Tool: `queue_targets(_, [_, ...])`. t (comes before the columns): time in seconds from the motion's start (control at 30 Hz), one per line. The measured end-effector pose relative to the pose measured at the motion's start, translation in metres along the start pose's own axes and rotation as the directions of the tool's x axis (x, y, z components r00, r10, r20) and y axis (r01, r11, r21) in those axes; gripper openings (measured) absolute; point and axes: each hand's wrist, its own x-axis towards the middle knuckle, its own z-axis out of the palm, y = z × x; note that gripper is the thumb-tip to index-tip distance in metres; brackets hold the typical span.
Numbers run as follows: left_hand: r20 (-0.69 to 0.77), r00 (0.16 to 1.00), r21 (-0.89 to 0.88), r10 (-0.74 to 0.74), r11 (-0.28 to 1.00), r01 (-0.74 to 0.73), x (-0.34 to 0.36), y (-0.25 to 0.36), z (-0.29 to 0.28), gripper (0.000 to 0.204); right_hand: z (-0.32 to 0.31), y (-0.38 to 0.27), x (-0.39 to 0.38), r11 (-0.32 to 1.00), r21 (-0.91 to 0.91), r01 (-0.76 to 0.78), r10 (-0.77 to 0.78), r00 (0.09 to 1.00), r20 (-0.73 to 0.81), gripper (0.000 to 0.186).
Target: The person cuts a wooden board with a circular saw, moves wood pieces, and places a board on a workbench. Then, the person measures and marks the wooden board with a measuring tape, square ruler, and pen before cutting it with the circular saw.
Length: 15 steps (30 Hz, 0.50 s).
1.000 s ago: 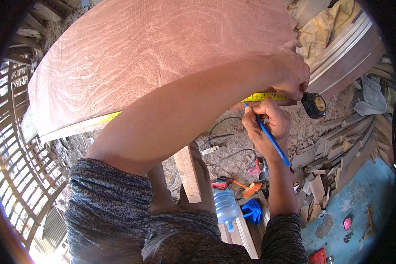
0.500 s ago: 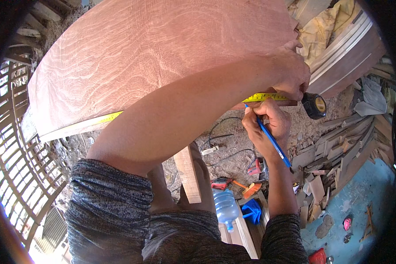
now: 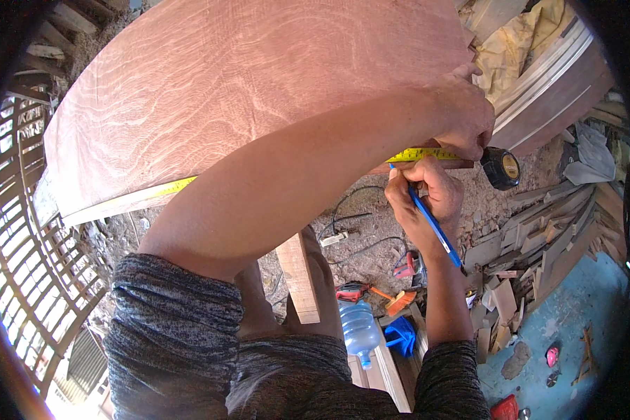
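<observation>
Measuring tape and pencil at the near edge of a broad reddish wood panel [image 3: 273,77], seen from the head. The yellow tape blade [image 3: 418,154] lies along this edge, showing on both sides of the left forearm [image 3: 294,161], which hides its middle. Its black tape case [image 3: 501,168] is just beyond the left hand [image 3: 462,119], apparently without support beneath it. The left fingers are curled at the panel's edge beside the blade; whether they pinch it or only press cannot be told, as the hand covers the contact. The right hand [image 3: 432,199] holds a blue pencil [image 3: 434,229] between closed fingers, its tip at the blade's lower margin. Possible faults: should the left hand ease, the case's weight could tilt or drag the blade and displace the reading; a bow beneath the forearm could pass unnoticed; too much sideways pressure could make the tip skid off the narrow edge.
</observation>
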Motion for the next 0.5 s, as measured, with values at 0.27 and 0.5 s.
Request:
queue_targets(0.27, [0.008, 1.000, 0.044, -0.014, 0.999, 0.014, -0.001, 0.002, -0.002, 0.023, -0.041, -0.003, -0.009, 0.959, -0.027, 0.282, -0.273, 0.895, -0.351, 0.015])
queue_targets(0.5, [0.043, 0.999, 0.091, 0.001, 0.996, -0.005, -0.001, 0.005, 0.000, 0.026, -0.127, 0.022, 0.037, 0.868, -0.487, -0.097, 0.142, 0.988, 0.057, 0.048])
